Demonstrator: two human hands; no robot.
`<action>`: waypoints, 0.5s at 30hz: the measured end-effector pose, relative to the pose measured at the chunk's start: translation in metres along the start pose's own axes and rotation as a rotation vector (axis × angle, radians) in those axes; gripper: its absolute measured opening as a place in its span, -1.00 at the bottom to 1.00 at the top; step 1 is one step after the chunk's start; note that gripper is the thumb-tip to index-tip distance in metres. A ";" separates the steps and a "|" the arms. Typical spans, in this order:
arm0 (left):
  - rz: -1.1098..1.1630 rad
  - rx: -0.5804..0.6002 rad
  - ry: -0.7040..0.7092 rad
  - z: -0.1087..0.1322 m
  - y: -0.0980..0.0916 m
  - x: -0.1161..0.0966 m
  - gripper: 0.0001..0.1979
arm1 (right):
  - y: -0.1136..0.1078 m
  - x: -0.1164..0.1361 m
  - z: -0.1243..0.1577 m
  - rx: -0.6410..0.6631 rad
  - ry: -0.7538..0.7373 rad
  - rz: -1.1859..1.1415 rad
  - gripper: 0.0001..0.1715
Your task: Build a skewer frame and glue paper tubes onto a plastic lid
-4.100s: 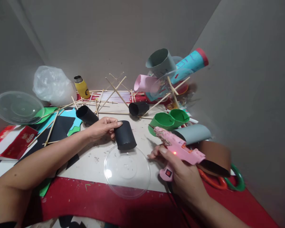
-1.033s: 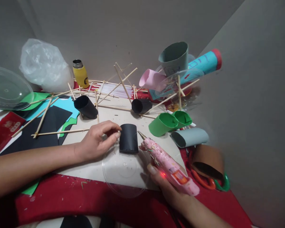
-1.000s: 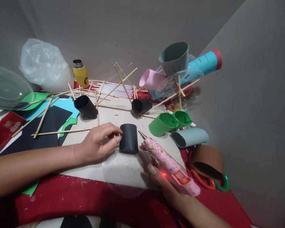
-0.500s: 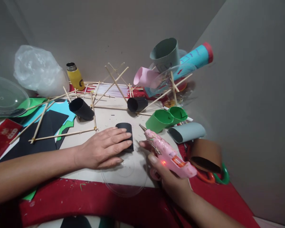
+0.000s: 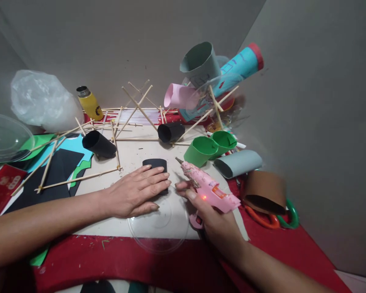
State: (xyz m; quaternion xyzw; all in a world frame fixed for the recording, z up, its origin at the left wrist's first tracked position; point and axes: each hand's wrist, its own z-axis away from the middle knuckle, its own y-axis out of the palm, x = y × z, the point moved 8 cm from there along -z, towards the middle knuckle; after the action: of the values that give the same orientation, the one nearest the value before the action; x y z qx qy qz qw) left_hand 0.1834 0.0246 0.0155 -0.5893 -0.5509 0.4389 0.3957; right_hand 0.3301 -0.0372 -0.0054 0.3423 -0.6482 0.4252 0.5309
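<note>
My left hand [image 5: 143, 189] lies with fingers stretched out and pressed together over a black paper tube [image 5: 155, 162], covering most of it. Just below the hand, a clear plastic lid [image 5: 167, 228] rests on the white board, partly over its front edge. In my right hand [image 5: 213, 221] is a pink hot glue gun [image 5: 205, 183], its red light lit and its metal nozzle pointing up and left. The nozzle is a short way right of the black tube, apart from it. Two green paper tubes [image 5: 198, 151] stand just beyond the nozzle.
Stick frames carry two more black tubes [image 5: 102, 145]. A blue-grey tube [image 5: 242, 163], a brown tube [image 5: 265, 191] and scissors [image 5: 288, 215] lie at right. Behind stand a yellow bottle [image 5: 91, 106], a plastic bag [image 5: 45, 99] and a grey paper cup shape [image 5: 205, 69]. Coloured paper [image 5: 61, 162] lies left.
The view has shifted slightly. My left hand stays over the black tube, and the glue gun in my right hand has moved a little left and up.
</note>
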 end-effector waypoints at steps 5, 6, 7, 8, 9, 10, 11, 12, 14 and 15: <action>0.020 -0.008 0.001 -0.004 0.002 0.001 -0.41 | 0.001 -0.003 0.000 -0.003 0.014 0.003 -0.55; 0.020 -0.008 0.005 -0.005 0.002 0.000 -0.41 | 0.001 -0.003 0.000 -0.004 0.013 0.007 -0.56; 0.020 -0.006 0.007 -0.005 0.003 0.000 -0.42 | 0.000 -0.003 0.000 -0.003 0.009 0.010 -0.58; 0.021 -0.003 0.009 -0.006 0.003 0.000 -0.43 | 0.000 -0.002 0.000 -0.002 0.002 0.014 -0.59; 0.023 0.001 0.010 -0.007 0.003 0.000 -0.43 | 0.001 -0.001 -0.001 0.001 -0.006 0.016 -0.61; 0.027 0.007 0.008 -0.008 0.004 0.000 -0.43 | 0.001 0.000 -0.001 0.003 -0.016 0.017 -0.62; 0.030 0.013 0.006 -0.009 0.004 0.000 -0.43 | 0.001 0.001 -0.001 0.003 -0.027 0.018 -0.62; 0.033 0.017 0.003 -0.009 0.004 0.000 -0.43 | 0.001 0.002 -0.001 0.002 -0.037 0.021 -0.61; 0.032 0.021 0.000 -0.010 0.005 0.001 -0.42 | 0.001 0.003 0.000 -0.002 -0.049 0.026 -0.60; 0.028 0.022 -0.001 -0.010 0.005 0.001 -0.42 | 0.001 0.003 0.000 -0.001 -0.052 0.029 -0.59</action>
State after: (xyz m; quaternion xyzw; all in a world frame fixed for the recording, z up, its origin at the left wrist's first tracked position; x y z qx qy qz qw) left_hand 0.1949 0.0248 0.0134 -0.5924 -0.5377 0.4509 0.3957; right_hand 0.3288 -0.0371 -0.0028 0.3434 -0.6669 0.4236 0.5078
